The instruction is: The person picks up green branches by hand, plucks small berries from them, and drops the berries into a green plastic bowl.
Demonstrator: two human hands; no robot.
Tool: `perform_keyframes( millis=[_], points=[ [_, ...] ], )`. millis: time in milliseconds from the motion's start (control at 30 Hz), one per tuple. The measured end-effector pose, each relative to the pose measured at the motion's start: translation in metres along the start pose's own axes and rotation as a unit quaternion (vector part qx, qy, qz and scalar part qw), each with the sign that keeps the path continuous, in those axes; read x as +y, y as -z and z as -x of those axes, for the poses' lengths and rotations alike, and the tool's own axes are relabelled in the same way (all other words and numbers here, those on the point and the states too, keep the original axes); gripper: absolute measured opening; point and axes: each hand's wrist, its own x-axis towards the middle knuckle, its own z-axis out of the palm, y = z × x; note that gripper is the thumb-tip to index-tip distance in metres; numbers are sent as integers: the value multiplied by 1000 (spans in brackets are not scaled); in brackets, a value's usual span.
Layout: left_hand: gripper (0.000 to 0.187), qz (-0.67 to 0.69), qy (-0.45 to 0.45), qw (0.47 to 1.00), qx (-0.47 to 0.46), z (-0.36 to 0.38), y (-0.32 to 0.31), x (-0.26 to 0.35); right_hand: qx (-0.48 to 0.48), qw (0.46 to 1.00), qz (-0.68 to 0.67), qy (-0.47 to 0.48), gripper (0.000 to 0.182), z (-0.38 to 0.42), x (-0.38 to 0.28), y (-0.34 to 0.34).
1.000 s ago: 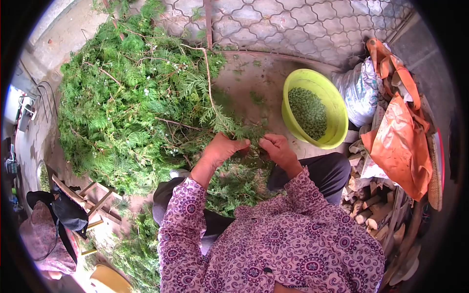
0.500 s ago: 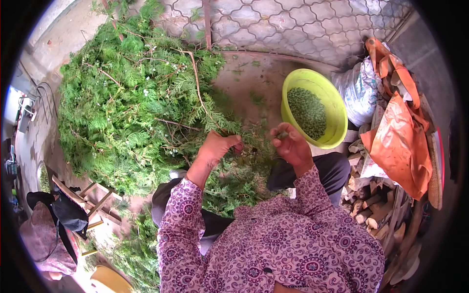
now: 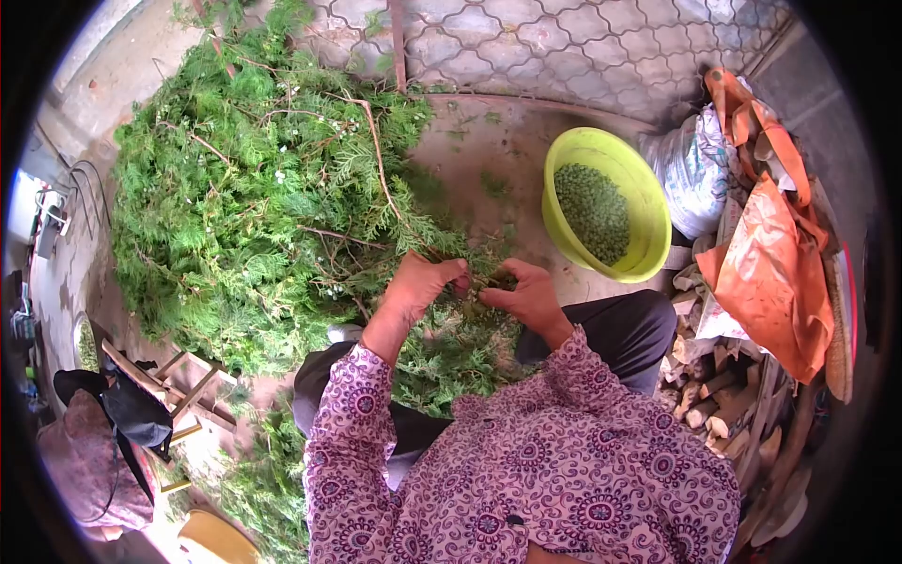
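My left hand (image 3: pixel 421 289) is closed, thumb against fingers, on a green conifer sprig (image 3: pixel 490 273) in front of my lap. Close beside it on the right, my right hand (image 3: pixel 532 297) pinches at the same sprig with thumb and forefinger. Whatever small piece lies between those fingertips is hidden. A large heap of conifer branches (image 3: pixel 254 207) with pale seed cones spreads out to the left and beyond my hands. To the right stands a yellow-green basin (image 3: pixel 561 221) holding many small green cones (image 3: pixel 594 211).
Wire mesh (image 3: pixel 536 47) borders the far side. On the right are a white sack (image 3: pixel 691 179), orange plastic sheeting (image 3: pixel 775 273) and stacked firewood (image 3: pixel 719 399). At lower left are a wooden frame (image 3: pixel 202 390), another person's patterned sleeve (image 3: pixel 89 461) and a yellow tub (image 3: pixel 214 540).
My right hand has come left and slightly down, from near the basin to the sprig, and its fingers now close there. My left hand has stayed in place, still gripping.
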Motion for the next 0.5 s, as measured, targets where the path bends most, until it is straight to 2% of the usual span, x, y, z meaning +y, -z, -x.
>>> perform_keyframes(
  millis=[133, 200, 233, 300, 333, 400, 433, 467, 500],
  points=[
    [9, 22, -4, 1000, 6, 1, 1, 2, 23, 999, -10, 20, 18, 0, -3, -3],
    [10, 25, -4, 1000, 12, -1, 2, 0, 42, 996, 16, 77, 16, 1, -5, -1],
    [10, 5, -9, 1000, 7, -2, 3, -3, 42, 996, 16, 77, 16, 1, -5, 0],
    [10, -16, -15, 1000, 1, -2, 4, -3, 38, 975, 133, 172, 13, -1, -2, 4],
    [10, -5, -7, 1000, 3, -1, 5, -1, 39, 975, 134, 172, 13, 0, -2, 4],
    [10, 6, 0, 1000, 6, 1, 3, 3, -44, 989, 97, 103, 16, 2, -3, 12],
    [11, 26, 2, 1000, -8, 3, 1, 5, -44, 989, 97, 103, 16, 3, -6, 17],
    [13, 46, 4, 999, -22, 5, 1, 6, -82, 996, -28, 1, 18, 5, -10, 22],
    [13, 46, 3, 999, -22, 6, -1, 7, -117, 976, -151, -101, 20, 6, -13, 26]
  ],
)
